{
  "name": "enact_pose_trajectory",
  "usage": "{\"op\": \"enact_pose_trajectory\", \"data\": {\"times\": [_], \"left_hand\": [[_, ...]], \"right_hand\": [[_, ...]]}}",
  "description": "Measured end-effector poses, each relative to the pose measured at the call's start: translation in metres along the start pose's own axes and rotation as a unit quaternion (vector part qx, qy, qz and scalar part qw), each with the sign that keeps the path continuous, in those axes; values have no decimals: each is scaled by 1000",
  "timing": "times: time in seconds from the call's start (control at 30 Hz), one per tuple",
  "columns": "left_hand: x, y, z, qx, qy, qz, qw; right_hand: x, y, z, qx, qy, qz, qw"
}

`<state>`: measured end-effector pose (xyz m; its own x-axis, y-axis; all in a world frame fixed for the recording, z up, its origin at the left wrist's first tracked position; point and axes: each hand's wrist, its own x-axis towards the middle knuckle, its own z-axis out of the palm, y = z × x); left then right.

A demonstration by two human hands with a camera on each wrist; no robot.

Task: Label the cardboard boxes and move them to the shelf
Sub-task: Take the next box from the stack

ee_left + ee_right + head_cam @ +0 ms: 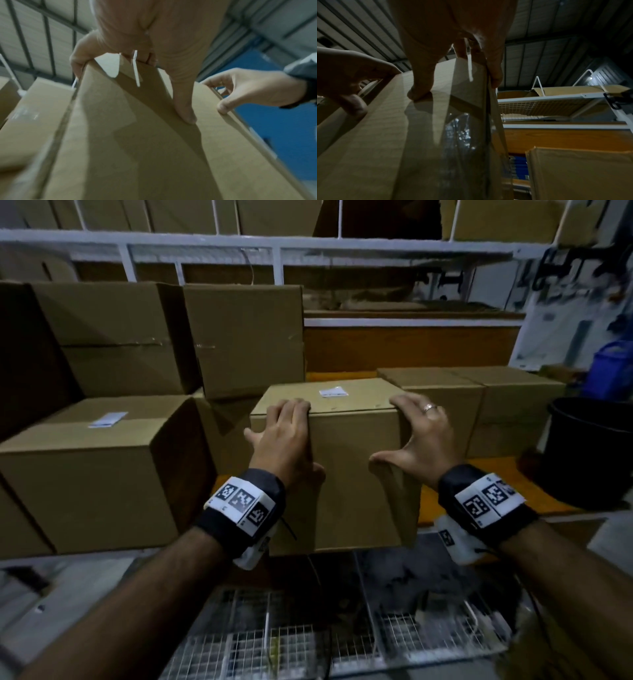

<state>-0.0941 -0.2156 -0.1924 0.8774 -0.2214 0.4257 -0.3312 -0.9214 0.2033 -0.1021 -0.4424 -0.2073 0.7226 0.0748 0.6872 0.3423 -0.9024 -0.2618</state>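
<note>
A cardboard box (356,467) stands on the shelf (445,501) at the front edge, with a label (333,392) on its top toward the back. The left hand (286,445) lies over the box's upper left corner and the right hand (419,436) over its upper right corner — fingers on top, thumbs on the near face. Left of the box sits a larger box (96,474) (it too has a label on top), and behind that one two more boxes (171,337) are stacked. Just right of the box and a little behind it lies a lower pair of boxes (479,405); farther right stands a bin (589,450). Below the box, a wire rack (308,645).
</note>
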Motion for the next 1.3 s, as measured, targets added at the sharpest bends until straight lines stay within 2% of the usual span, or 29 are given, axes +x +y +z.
{"op": "enact_pose_trajectory", "data": {"times": [0.2,0.4,0.47,0.57,0.67,0.77,0.93,1.1,1.3], "left_hand": [[-5,6,51,16,-42,-13,999],[-6,10,75,18,-44,-19,999],[-9,10,87,39,-42,-18,998],[-8,9,99,83,-9,-19,996],[-3,10,105,132,47,-11,990],[6,10,110,144,46,14,988],[17,3,118,157,54,32,986],[24,-3,126,162,97,39,981],[28,-4,127,148,90,40,984]], "right_hand": [[-27,33,32,12,-33,31,999],[-36,55,52,23,-51,53,997],[-37,57,54,5,-76,60,995],[-36,56,56,-44,-97,51,993],[-30,55,60,-155,-106,-13,982],[-23,56,64,-189,-106,-63,974],[-16,57,68,-200,-117,-65,971],[-10,57,75,-205,-123,-53,970],[-5,58,80,-201,-118,-47,971]]}}
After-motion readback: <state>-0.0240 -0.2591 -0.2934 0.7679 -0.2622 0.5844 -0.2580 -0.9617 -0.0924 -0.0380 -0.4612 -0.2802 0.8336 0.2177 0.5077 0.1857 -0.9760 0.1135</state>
